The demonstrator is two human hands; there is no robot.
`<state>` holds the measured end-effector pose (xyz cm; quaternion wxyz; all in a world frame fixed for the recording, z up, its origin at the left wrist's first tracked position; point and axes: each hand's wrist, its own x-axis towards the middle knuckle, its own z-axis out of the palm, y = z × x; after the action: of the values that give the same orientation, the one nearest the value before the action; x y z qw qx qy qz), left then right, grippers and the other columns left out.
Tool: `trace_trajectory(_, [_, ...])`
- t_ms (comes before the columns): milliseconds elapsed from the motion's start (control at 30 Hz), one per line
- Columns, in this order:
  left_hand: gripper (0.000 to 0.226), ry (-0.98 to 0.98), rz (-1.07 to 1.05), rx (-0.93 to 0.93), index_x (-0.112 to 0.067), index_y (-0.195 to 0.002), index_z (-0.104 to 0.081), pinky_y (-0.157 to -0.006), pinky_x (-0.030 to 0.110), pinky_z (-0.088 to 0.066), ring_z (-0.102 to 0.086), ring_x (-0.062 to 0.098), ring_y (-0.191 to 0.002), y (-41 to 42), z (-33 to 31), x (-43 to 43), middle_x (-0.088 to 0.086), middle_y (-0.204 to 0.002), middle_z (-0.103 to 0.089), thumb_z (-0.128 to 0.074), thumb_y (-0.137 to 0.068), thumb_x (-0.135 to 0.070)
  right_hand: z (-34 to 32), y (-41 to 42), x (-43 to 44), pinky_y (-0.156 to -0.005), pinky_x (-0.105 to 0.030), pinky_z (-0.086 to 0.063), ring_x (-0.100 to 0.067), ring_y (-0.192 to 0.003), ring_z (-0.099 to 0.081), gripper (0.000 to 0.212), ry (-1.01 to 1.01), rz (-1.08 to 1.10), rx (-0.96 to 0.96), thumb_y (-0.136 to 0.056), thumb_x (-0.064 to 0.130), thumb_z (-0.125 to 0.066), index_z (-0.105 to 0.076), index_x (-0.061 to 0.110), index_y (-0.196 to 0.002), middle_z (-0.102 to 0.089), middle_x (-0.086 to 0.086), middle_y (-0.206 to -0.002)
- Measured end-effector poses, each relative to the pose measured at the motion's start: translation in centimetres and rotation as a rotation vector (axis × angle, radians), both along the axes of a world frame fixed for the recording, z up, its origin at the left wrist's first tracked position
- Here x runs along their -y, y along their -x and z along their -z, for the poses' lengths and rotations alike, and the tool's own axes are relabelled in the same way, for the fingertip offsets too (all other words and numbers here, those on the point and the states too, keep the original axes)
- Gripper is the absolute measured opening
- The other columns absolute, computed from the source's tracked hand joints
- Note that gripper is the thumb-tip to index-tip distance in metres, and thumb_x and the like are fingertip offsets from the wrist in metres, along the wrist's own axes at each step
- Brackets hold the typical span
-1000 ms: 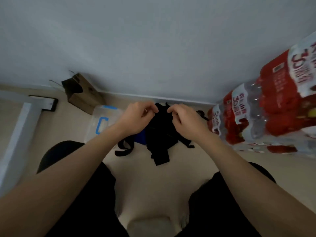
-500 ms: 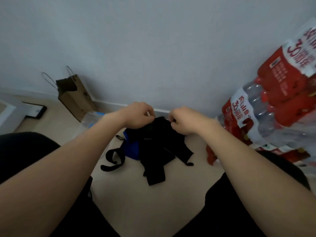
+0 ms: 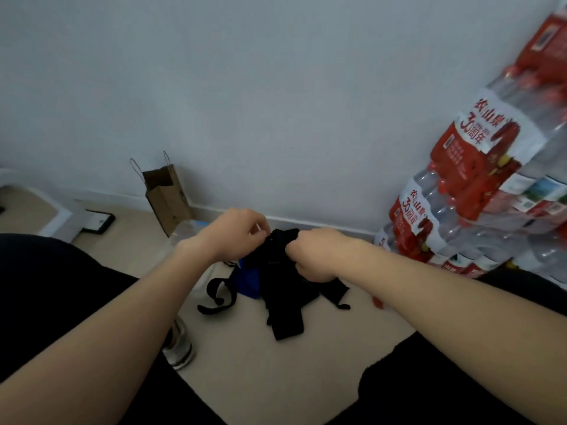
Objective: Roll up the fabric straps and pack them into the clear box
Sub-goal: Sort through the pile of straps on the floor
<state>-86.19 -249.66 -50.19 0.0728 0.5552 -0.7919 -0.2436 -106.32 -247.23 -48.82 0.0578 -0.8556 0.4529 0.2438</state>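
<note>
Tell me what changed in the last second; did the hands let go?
Nothing let go: left hand and right hand still pinch the top of the black straps. The view swung, leaving the clear box mostly hidden behind the left forearm. The loose loop stayed put.

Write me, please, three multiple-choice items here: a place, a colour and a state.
1. Where does the paper bag stand? A on a shelf; B on the floor by the wall; C on a chair.
2. What colour are the held straps? A red; B white; C black.
3. How do the left hand and right hand hold them? A both grip them; B only the left; C neither.
Key: B, its base sits beneath the wall; C, dark against the pale floor; A, both pinch their top.
</note>
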Motion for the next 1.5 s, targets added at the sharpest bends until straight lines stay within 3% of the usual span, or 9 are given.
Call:
trace_trajectory(233, [0.025,-0.159,-0.049,0.179,-0.019,-0.112,-0.079,-0.09,0.042,-0.06,-0.073,0.024,-0.097,-2.1,6.1,2.7,0.004,-0.109,-0.079,-0.057,-0.103,-0.027,3.4,-3.2,0.8,-0.058,-0.032,-0.04,-0.022,-0.072,-0.054,0.015,-0.09,-0.016,-0.007,-0.103,0.018,-0.05,-0.063,0.015,-0.111,-0.055,-0.002,-0.091])
trace_trajectory(400, [0.027,-0.283,-0.191,0.166,-0.005,-0.102,-0.076,-0.073,0.033,-0.048,-0.068,0.028,-0.089,-2.8,12.4,5.2,0.013,-0.101,-0.075,-0.055,-0.105,-0.021,8.5,-0.9,5.3,-0.058,-0.033,-0.041,-0.024,-0.069,-0.052,0.024,-0.115,0.259,0.127,-0.101,0.014,-0.053,-0.049,0.015,-0.077,-0.052,-0.004,-0.083])
trace_trajectory(600, [0.032,-0.471,-0.331,0.118,-0.012,-0.073,-0.048,-0.068,0.035,-0.043,-0.05,0.02,-0.07,-2.0,21.9,3.4,0.006,-0.079,-0.055,-0.05,-0.105,-0.016,18.3,3.0,5.2,-0.065,-0.036,-0.048,-0.027,-0.073,-0.056,0.024,-0.383,0.588,0.288,-0.104,0.011,-0.053,-0.058,0.007,-0.081,-0.059,-0.01,-0.082])
trace_trajectory(800, [0.041,-0.608,-0.393,0.164,-0.015,-0.148,-0.052,-0.11,0.041,-0.047,-0.047,0.039,-0.13,-3.1,28.7,1.0,0.02,-0.152,-0.036,-0.051,-0.109,-0.028,25.2,4.8,3.2,-0.086,-0.047,-0.06,-0.027,-0.085,-0.058,0.031,-0.508,0.703,0.285,-0.106,0.006,-0.05,-0.058,0.009,-0.076,-0.059,-0.014,-0.089])
trace_trajectory(900, [0.03,-0.598,-0.415,0.138,-0.003,-0.129,-0.059,-0.103,0.044,-0.052,-0.055,0.037,-0.122,-2.7,30.2,0.8,0.021,-0.145,-0.048,-0.053,-0.107,-0.024,26.6,4.5,4.0,-0.09,-0.047,-0.061,-0.029,-0.09,-0.063,0.024,-0.527,0.719,0.271,-0.104,0.005,-0.049,-0.063,0.007,-0.084,-0.065,-0.014,-0.094])
trace_trajectory(1033, [0.024,-0.464,-0.419,0.081,-0.011,-0.085,-0.054,-0.083,0.04,-0.056,-0.062,0.027,-0.091,-1.8,30.9,0.7,0.008,-0.093,-0.062,-0.057,-0.108,-0.018,26.9,3.7,6.1,-0.074,-0.039,-0.052,-0.027,-0.084,-0.058,0.027,-0.554,0.72,0.318,-0.104,0.007,-0.048,-0.055,0.01,-0.079,-0.06,-0.013,-0.091])
trace_trajectory(1133, [0.008,-0.319,-0.5,-0.089,-0.009,-0.101,-0.074,-0.081,0.031,-0.055,-0.066,0.021,-0.095,-1.2,30.2,0.7,0.004,-0.101,-0.072,-0.066,-0.104,-0.009,26.4,3.0,7.7,-0.072,-0.038,-0.05,-0.027,-0.082,-0.057,0.024,-0.557,0.712,0.331,-0.104,0.007,-0.049,-0.056,0.01,-0.082,-0.059,-0.013,-0.09])
trace_trajectory(1333, [0.049,-0.406,-0.647,-0.422,-0.028,-0.137,-0.071,-0.096,0.035,-0.061,-0.07,0.019,-0.114,-0.3,26.1,1.6,-0.002,-0.133,-0.071,-0.063,-0.095,-0.004,24.2,2.8,10.7,-0.076,-0.037,-0.06,-0.029,-0.086,-0.063,0.031,-0.476,0.668,0.258,-0.108,0.021,-0.053,-0.059,0.01,-0.08,-0.065,-0.014,-0.095])
trace_trajectory(1500, [0.063,-0.762,-0.582,-1.018,-0.036,-0.131,-0.075,-0.079,0.028,-0.063,-0.075,0.022,-0.112,-0.6,22.6,2.8,0.004,-0.13,-0.076,-0.053,-0.096,0.011,21.8,1.8,10.5,-0.083,-0.038,-0.059,-0.027,-0.097,-0.08,0.084,-0.792,1.078,0.631,-0.103,0.079,-0.036,-0.079,0.007,-0.107,-0.083,-0.011,-0.1])
